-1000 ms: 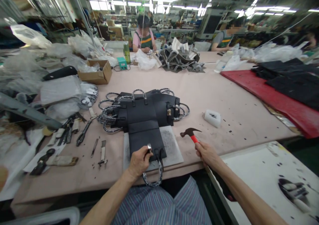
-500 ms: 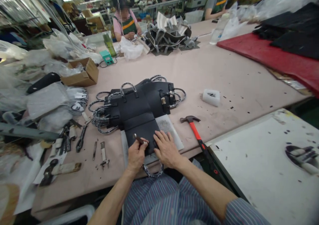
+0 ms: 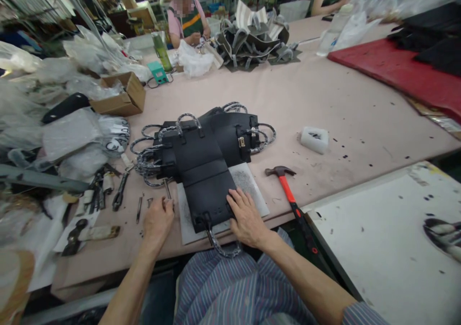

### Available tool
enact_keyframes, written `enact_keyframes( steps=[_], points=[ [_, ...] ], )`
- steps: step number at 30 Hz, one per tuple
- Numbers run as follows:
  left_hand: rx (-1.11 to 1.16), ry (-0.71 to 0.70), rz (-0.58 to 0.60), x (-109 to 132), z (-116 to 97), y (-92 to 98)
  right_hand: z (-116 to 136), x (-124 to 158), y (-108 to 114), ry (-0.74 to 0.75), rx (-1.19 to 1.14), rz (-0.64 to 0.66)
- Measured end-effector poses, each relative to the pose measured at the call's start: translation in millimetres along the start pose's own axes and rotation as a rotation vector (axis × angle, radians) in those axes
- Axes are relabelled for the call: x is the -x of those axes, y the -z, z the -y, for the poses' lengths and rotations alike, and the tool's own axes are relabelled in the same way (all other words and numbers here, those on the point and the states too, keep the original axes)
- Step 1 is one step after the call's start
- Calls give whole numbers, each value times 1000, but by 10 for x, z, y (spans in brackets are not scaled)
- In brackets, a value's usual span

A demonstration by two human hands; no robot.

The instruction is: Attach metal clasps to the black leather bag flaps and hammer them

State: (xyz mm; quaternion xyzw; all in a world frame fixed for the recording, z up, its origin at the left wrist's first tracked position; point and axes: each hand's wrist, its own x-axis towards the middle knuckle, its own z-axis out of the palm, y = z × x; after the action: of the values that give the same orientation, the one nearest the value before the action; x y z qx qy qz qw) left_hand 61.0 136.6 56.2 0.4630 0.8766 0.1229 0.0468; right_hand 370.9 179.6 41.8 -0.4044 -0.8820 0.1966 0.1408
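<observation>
My left hand [image 3: 157, 220] is closed around a slim metal punch [image 3: 167, 189], held over the table just left of the black leather bag piece [image 3: 207, 186]. Fingers stretched out, my right hand [image 3: 248, 218] lies flat on the lower right edge of that piece. Small marks show in the leather near its lower end, where a black-and-white rope handle [image 3: 225, 252] hangs over the table edge. Under the piece is a white board [image 3: 252, 183]. More black bag pieces [image 3: 230, 130] with rope handles lie behind it.
A claw hammer [image 3: 288, 190] with a red and black handle lies to the right. A white block [image 3: 314, 139] sits beyond it. At left are another hammer [image 3: 90, 233], pliers [image 3: 119, 194] and a cardboard box [image 3: 124, 97]. Another person [image 3: 189, 22] works across the table.
My left hand has lifted the punch off the leather and moved left with it. My right hand stays on the piece. The view has shifted slightly.
</observation>
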Motion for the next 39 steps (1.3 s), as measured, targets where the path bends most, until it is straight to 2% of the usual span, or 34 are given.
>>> enact_keyframes(
  steps=[6, 9, 12, 14, 19, 22, 26, 30, 33, 35, 37, 39],
  points=[
    [92, -308, -125, 379, -296, -132, 102, 288, -69, -23, 63, -40],
    [196, -380, -155, 538, -422, -193, 110, 333, -83, -5, 55, -58],
    [240, -282, -147, 559, -391, -204, 74, 346, -133, 13, 58, -82],
    [205, -184, -152, 477, -248, -169, 32, 351, -194, 27, 70, -110],
    [26, 162, -147, 132, 381, 89, -48, 345, -313, 58, 88, -164],
    [-56, 344, -36, -68, 701, 252, -50, 347, -327, 66, 100, -186],
    [-79, 400, 198, -331, 878, 335, -50, 343, -344, 68, 107, -194],
    [-54, 411, 337, -570, 894, 339, -33, 336, -330, 56, 94, -183],
    [-22, 408, 443, -654, 875, 366, 9, 336, -280, 30, 74, -156],
    [157, 378, 418, -636, 800, 397, 38, 329, -243, 7, 60, -126],
    [561, 305, 293, -527, 613, 426, 63, 315, -210, -13, 42, -101],
    [976, 215, 193, -298, 291, 426, 83, 302, -186, -32, 24, -91]
  ],
)
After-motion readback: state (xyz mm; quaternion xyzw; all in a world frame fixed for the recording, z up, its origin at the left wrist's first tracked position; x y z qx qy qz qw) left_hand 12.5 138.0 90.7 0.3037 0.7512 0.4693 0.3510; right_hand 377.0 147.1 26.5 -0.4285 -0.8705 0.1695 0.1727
